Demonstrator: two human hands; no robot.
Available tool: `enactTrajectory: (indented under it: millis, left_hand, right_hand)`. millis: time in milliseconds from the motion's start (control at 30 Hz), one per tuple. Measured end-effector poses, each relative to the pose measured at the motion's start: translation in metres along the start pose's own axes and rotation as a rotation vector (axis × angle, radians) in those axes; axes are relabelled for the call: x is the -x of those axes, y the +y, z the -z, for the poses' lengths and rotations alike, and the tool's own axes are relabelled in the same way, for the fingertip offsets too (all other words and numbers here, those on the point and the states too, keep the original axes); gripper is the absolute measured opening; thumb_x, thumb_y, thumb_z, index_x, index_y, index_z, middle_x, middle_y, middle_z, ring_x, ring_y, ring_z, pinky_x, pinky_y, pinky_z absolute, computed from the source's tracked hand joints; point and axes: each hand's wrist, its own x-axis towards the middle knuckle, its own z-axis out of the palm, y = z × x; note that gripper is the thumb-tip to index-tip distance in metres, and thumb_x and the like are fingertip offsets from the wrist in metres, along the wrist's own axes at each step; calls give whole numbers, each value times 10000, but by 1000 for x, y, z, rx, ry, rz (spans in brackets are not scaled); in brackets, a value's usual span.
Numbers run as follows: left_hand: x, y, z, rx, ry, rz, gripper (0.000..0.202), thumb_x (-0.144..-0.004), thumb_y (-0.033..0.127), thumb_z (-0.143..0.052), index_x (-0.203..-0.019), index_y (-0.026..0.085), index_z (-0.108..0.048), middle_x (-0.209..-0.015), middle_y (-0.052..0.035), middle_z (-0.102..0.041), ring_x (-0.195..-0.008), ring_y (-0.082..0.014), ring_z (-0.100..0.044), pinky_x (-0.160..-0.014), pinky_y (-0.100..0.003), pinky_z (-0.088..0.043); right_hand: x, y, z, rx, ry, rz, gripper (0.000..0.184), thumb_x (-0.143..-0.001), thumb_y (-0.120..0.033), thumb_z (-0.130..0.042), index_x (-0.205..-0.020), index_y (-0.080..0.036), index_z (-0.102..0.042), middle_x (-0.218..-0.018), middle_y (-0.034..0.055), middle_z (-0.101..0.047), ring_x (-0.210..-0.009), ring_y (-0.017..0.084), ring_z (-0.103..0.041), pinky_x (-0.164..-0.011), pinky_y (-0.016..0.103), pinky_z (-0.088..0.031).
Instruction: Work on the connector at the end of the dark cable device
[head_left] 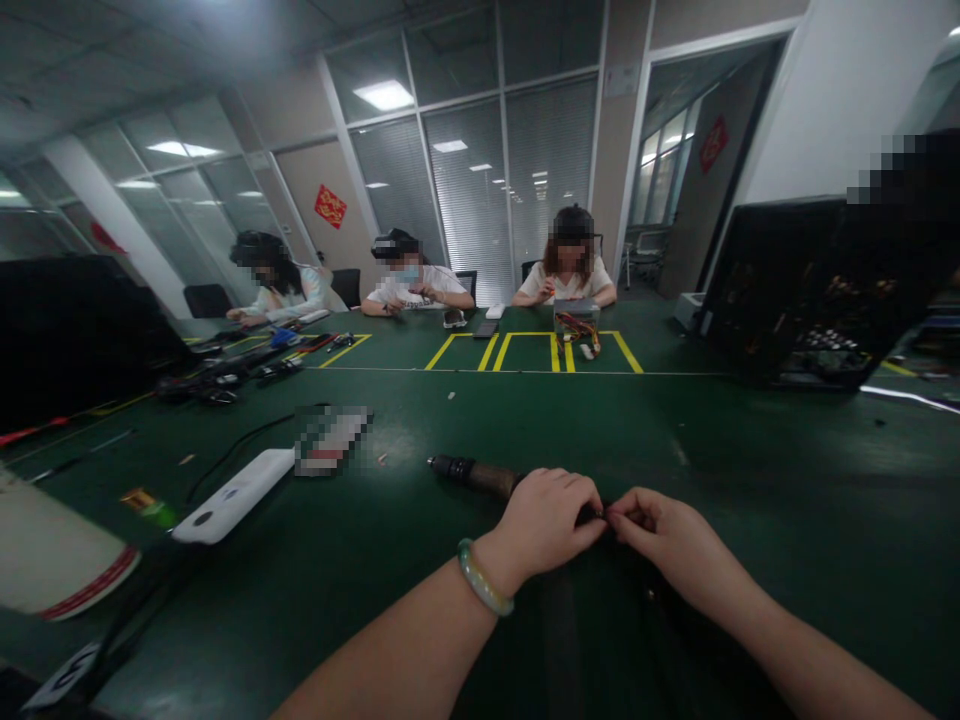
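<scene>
My left hand (547, 520), with a pale green bangle on its wrist, is closed around the rear end of a dark tool with a brown handle (480, 473) that lies on the green table mat (675, 470). My right hand (664, 535) meets it fingertip to fingertip, pinching something small and dark that I cannot make out. A dark strip runs from the hands toward me along the mat.
A white power bank (236, 495) with a black cable lies left of the hands. An open black computer case (802, 290) stands at the right. Three people sit working at the table's far side, near yellow floor-tape boxes and a wired part (576, 322).
</scene>
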Motion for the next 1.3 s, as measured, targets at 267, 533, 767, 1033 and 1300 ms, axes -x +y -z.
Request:
enactTrajectory:
  millis: [267,533,767,1033,1300]
  left_hand:
    - [0,-1,-1,-3,11,-5,119,-850,271,-639,-939,220,-577,-947,14,-632,-940,-187,-568,-854,-333,-406]
    - [1,0,1,19,11,-8,151,-873,341,-623,-940,215,-577,-937,4,-635,-929,-197,-572,-840,-341,-410]
    - [1,-3,-3,34,31,-12,112,-847,262,-641,-929,216,-579,-951,7,-634,-932,-195,-571,-851,-346,-409]
    - [0,0,0,8,15,-8,137,-861,321,-627,-934,214,-580,-933,3,-632,-921,-195,-573,-823,-339,-410]
    - [0,0,1,22,17,-11,117,-869,305,-622,-923,214,-574,-936,8,-634,-919,-193,-571,-828,-346,-408]
  right_hand:
    - [-2,6,0,-9,-13,-20,189,-873,-361,-544,-893,-217,-666,-802,2,-708,-710,178,-653,-598,238,-448]
    - [-1,2,0,-1,-10,-15,167,-872,-347,-547,-869,-224,-660,-785,-4,-701,-712,181,-650,-598,247,-445]
    - [0,-1,2,-7,-24,-21,160,-881,-335,-539,-883,-222,-652,-804,-3,-706,-722,178,-657,-601,247,-442]
    - [0,2,1,-7,-15,-9,140,-875,-324,-552,-854,-222,-647,-769,-15,-692,-702,170,-643,-597,244,-432]
    - [-1,4,0,-16,-24,-12,164,-879,-350,-547,-872,-219,-645,-778,-4,-694,-699,173,-643,-588,242,-434]
